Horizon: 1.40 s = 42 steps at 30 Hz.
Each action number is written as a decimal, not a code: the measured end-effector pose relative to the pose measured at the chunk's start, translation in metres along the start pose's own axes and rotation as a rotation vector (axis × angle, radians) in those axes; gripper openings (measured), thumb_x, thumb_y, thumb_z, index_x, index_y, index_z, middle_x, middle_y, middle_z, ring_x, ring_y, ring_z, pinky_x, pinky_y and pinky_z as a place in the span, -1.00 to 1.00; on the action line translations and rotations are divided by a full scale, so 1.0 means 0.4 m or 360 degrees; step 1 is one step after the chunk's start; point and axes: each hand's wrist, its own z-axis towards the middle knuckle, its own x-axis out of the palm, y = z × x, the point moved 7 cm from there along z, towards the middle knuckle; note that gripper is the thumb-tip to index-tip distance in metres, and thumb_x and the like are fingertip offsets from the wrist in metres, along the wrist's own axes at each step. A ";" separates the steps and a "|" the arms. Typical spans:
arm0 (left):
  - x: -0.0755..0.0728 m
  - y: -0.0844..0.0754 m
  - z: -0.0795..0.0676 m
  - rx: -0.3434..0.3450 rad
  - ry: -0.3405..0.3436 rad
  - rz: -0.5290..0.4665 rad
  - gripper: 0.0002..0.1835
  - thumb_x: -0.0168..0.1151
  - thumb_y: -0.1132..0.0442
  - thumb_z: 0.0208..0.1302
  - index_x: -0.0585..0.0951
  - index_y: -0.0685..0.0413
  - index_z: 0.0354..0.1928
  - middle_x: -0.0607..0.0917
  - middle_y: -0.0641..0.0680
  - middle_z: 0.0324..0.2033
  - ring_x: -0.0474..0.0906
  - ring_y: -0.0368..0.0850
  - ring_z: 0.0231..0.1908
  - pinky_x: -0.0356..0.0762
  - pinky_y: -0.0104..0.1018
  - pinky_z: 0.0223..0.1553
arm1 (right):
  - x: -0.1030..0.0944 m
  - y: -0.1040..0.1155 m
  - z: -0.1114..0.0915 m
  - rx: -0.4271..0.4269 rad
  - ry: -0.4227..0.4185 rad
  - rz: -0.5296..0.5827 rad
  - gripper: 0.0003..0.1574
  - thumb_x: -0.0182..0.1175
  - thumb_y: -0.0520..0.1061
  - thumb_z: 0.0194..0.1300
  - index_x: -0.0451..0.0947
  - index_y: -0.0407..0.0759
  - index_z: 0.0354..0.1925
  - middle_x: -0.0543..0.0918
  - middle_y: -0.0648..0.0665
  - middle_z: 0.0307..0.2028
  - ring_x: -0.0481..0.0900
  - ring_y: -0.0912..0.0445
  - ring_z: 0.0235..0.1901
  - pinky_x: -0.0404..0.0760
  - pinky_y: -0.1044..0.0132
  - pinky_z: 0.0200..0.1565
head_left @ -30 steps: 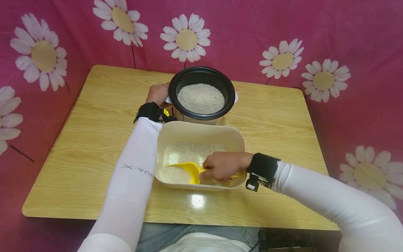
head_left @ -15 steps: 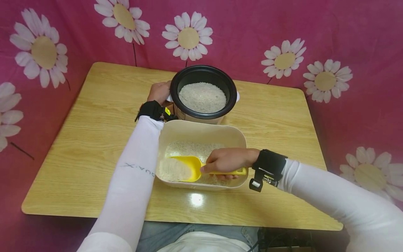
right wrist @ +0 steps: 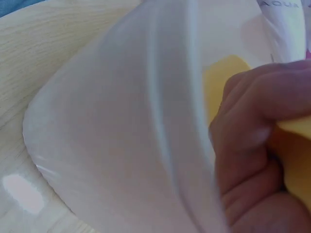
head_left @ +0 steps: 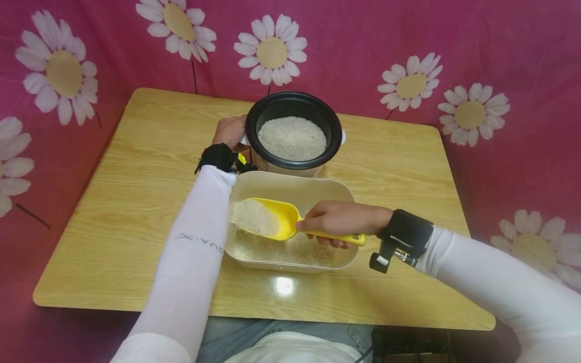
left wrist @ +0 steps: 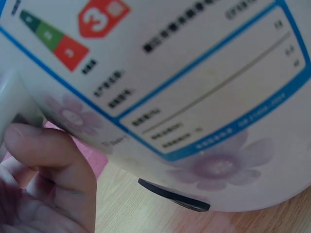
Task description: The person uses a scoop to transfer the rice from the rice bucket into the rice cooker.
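My right hand (head_left: 333,219) grips the handle of a yellow scoop (head_left: 288,222), its bowl heaped with rice at the far end. The scoop is over the cream plastic bin (head_left: 317,186), where more rice covers the bottom. Behind the bin stands a rice cooker (left wrist: 194,97) without a lid; its black inner pot (head_left: 320,118) contains a mound of rice (head_left: 292,138). With curled fingers, my left hand (head_left: 229,132) holds the white side handle (left wrist: 19,99) of the cooker, thumb on top in the left wrist view.
The wooden table (head_left: 150,136) carries both vessels, the bin nearer the body and the cooker close to the back edge. A pink cloth (head_left: 336,40) printed with daisies surrounds the table at the back and sides.
My right hand has lifted the rice-filled scoop up from the bin's bottom and shifted slightly to the right and away from the body. The left hand stays at the cooker's handle.
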 end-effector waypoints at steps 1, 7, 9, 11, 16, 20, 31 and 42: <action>0.000 -0.001 0.000 0.0005 0.0001 0.0006 -0.55 0.14 -0.15 0.46 0.67 0.04 0.08 0.60 -0.01 -0.20 0.56 -0.16 -0.20 0.63 -0.38 -0.27 | -0.004 0.000 -0.007 -0.0004 -0.0007 0.0013 -0.48 0.05 0.25 0.54 0.61 -0.14 -0.25 0.45 -0.02 -0.64 0.38 0.12 -0.74 0.47 0.37 -0.61; 0.000 -0.003 0.000 0.0000 -0.0006 0.0026 -0.55 0.14 -0.17 0.45 0.67 0.02 0.06 0.61 -0.01 -0.21 0.57 -0.17 -0.22 0.63 -0.40 -0.29 | -0.021 0.006 -0.041 -0.0047 -0.0058 0.0072 -0.49 0.08 0.23 0.54 0.52 -0.14 -0.35 0.45 -0.04 -0.62 0.39 0.10 -0.74 0.48 0.36 -0.61; 0.001 -0.001 0.000 -0.0017 -0.0001 0.0040 -0.54 0.13 -0.19 0.46 0.66 0.00 0.08 0.61 -0.02 -0.17 0.57 -0.15 -0.18 0.63 -0.39 -0.25 | -0.024 0.007 -0.050 -0.0063 -0.0078 0.0082 -0.49 0.08 0.22 0.54 0.51 -0.14 -0.36 0.44 -0.05 -0.63 0.39 0.10 -0.74 0.48 0.36 -0.61; 0.001 0.000 -0.002 -0.0031 0.0004 0.0052 -0.53 0.12 -0.20 0.47 0.65 -0.02 0.10 0.61 -0.02 -0.13 0.57 -0.14 -0.14 0.63 -0.38 -0.20 | -0.026 0.009 -0.058 -0.0088 -0.0094 0.0095 -0.51 0.07 0.19 0.55 0.51 -0.15 -0.35 0.44 -0.06 -0.63 0.40 0.09 -0.74 0.49 0.35 -0.61; -0.001 0.000 -0.005 -0.0026 0.0004 0.0050 -0.55 0.10 -0.18 0.48 0.65 -0.01 0.10 0.61 -0.01 -0.13 0.57 -0.14 -0.14 0.62 -0.36 -0.20 | -0.029 0.007 -0.079 -0.0154 -0.0131 0.0135 -0.53 0.06 0.16 0.57 0.51 -0.19 -0.30 0.44 -0.08 -0.61 0.38 0.09 -0.74 0.48 0.34 -0.62; 0.000 -0.001 -0.003 -0.0001 -0.0005 0.0018 -0.58 0.13 -0.15 0.46 0.67 0.02 0.01 0.60 -0.02 -0.22 0.57 -0.16 -0.22 0.62 -0.39 -0.31 | -0.033 0.001 -0.093 -0.0174 -0.0157 0.0204 -0.51 0.07 0.18 0.56 0.51 -0.21 -0.26 0.45 -0.08 -0.59 0.38 0.09 -0.73 0.45 0.36 -0.62; 0.001 0.006 0.005 -0.0021 -0.0004 0.0005 -0.62 0.12 -0.13 0.47 0.67 0.00 -0.05 0.60 -0.02 -0.24 0.58 -0.16 -0.24 0.61 -0.43 -0.36 | -0.060 -0.001 -0.116 -0.0255 -0.0223 0.0387 -0.51 -0.01 0.16 0.60 0.46 -0.26 -0.19 0.47 -0.06 -0.57 0.39 0.08 -0.72 0.44 0.36 -0.62; 0.000 0.000 0.008 0.0046 -0.0002 0.0006 -0.55 0.13 -0.10 0.46 0.67 0.12 0.05 0.58 0.01 -0.25 0.55 -0.18 -0.27 0.63 -0.42 -0.40 | -0.152 0.015 -0.117 -0.0178 -0.0485 0.0503 -0.46 -0.05 0.22 0.60 0.44 -0.25 -0.14 0.45 0.01 -0.59 0.37 0.15 -0.70 0.41 0.35 -0.62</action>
